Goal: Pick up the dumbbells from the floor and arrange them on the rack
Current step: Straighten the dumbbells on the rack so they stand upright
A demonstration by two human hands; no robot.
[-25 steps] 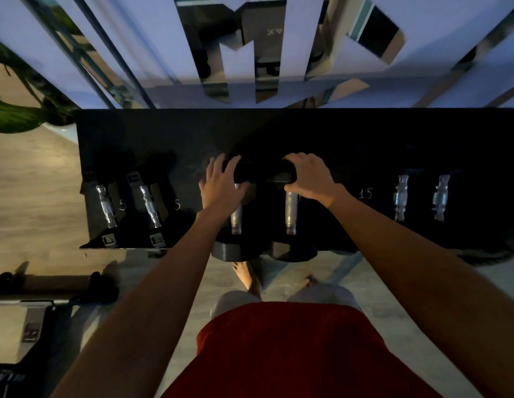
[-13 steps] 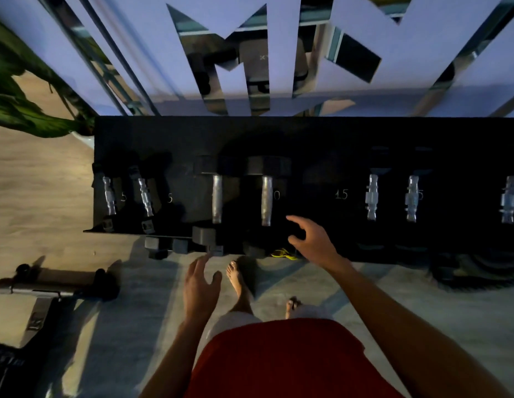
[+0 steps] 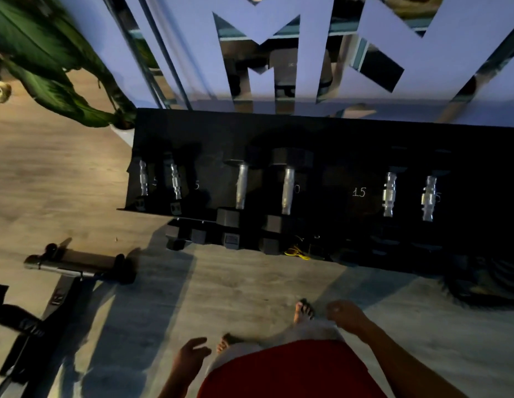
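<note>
While both your left hand [image 3: 192,354] and right hand [image 3: 346,313] hang empty and loosely curled, the dumbbells [image 3: 287,191] sit ahead on the rack [image 3: 321,133], handles pointing away, nearer your right

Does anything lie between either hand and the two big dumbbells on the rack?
Nothing visible does: only open floor separates the left hand and right hand from the dumbbells on the rack.
</note>
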